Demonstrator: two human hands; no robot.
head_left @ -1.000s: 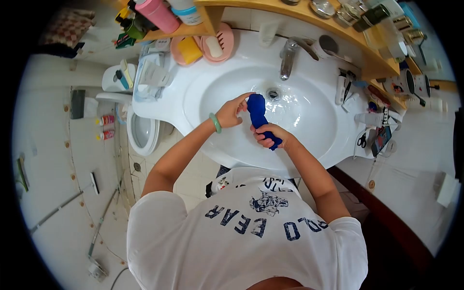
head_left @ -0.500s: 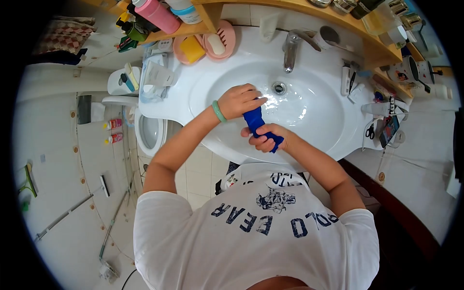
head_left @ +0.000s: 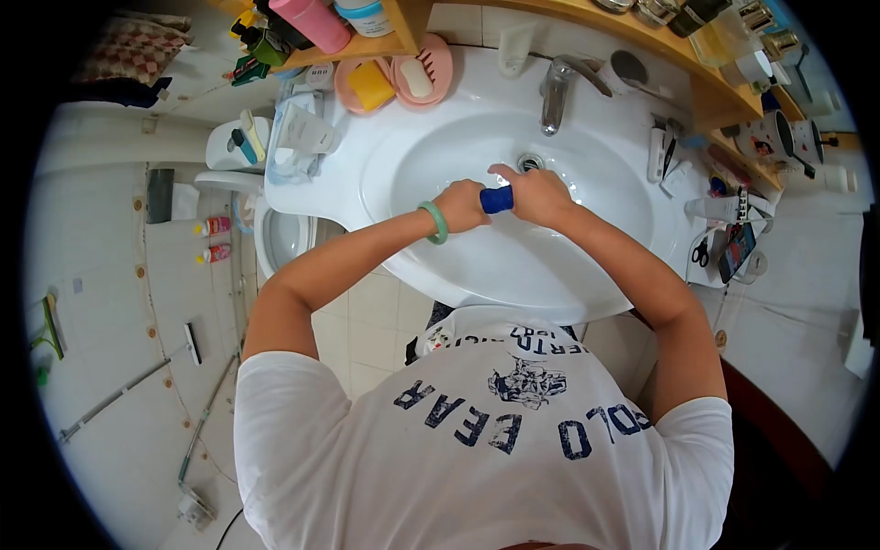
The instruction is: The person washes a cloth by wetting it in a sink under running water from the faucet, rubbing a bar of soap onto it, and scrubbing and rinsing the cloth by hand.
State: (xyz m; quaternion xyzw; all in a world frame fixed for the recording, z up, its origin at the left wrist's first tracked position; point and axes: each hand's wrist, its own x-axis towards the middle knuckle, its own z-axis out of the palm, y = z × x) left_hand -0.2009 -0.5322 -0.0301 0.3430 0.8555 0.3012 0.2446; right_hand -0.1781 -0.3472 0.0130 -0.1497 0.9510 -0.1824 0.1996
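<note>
Between my two fists a blue cloth (head_left: 497, 199) is stretched short and bunched over the sink basin (head_left: 587, 247). My left hand (head_left: 458, 205), with a green bangle on its wrist, is closed round one end. Wrapped about the other end is my right hand (head_left: 543, 197), its thumb side toward the faucet. Only the middle of the cloth shows; both ends are hidden in my fingers. Just beyond my right hand lies the metal drain (head_left: 529, 162), partly covered by it.
A chrome faucet (head_left: 554, 96) stands at the back of the basin. Left of it are pink soap dishes (head_left: 438, 87) with a yellow sponge (head_left: 370, 86) and a white soap bar (head_left: 417, 79). Scissors (head_left: 700, 252) and a phone (head_left: 737, 252) lie at right. A wooden shelf (head_left: 522, 13) overhangs the back.
My right hand has moved up and away from me, level with my left. The cloth has gone from slanting and long to nearly sideways, with less of it showing.
</note>
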